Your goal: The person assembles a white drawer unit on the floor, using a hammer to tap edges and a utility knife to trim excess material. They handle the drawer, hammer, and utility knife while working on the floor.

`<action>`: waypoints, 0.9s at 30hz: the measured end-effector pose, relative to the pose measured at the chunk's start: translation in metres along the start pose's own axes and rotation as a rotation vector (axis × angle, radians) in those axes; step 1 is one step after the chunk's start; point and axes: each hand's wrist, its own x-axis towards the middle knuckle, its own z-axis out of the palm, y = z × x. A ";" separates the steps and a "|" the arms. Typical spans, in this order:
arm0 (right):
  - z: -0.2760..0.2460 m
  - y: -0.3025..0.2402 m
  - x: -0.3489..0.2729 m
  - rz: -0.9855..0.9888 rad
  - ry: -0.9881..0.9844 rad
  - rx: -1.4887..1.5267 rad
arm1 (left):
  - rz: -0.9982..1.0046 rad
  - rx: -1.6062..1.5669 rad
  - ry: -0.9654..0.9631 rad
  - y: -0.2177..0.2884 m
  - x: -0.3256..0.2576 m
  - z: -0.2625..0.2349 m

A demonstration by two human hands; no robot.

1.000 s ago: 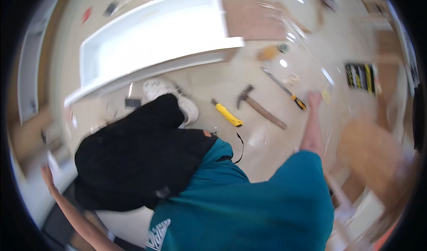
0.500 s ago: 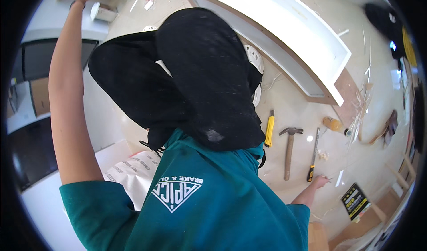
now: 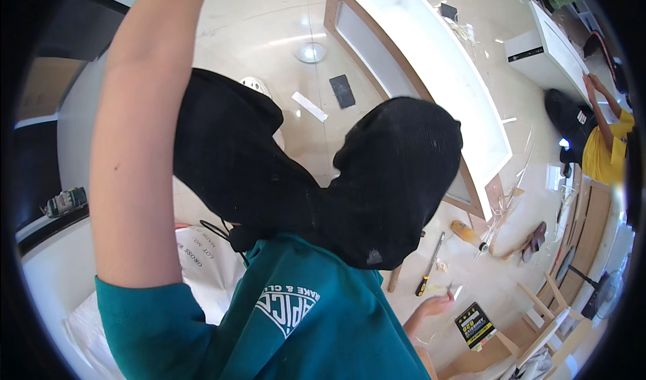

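My right hand (image 3: 436, 305) hung low beside the screwdriver (image 3: 429, 267), fingers loosely spread; my left hand was out of view.

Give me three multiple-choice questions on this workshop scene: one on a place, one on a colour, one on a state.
1. Where does the screwdriver lie?
A. On the floor just beyond the right hand
B. Inside the white cabinet
C. On the person's knee

2. What colour is the co-worker's top?
A. Red
B. Yellow
C. White

3. How is the person's left arm held?
A. Flat on the floor
B. Raised, its hand out of the picture
C. Folded across the chest

Answers:
1 A: its yellow-and-black handle lies on the floor by the fingers.
2 B: the top is plainly yellow.
3 B: the arm runs up past the top edge.
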 end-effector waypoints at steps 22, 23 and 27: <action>-0.134 -0.548 0.029 -0.041 -0.833 1.072 | 0.202 -1.484 -0.039 0.268 -0.013 0.081; -0.130 -0.554 0.033 -0.022 -0.887 1.047 | 0.212 -1.501 -0.010 0.272 -0.008 0.083; -0.103 -0.581 0.042 -0.100 -1.200 1.285 | 0.012 -1.304 0.094 0.270 -0.010 0.079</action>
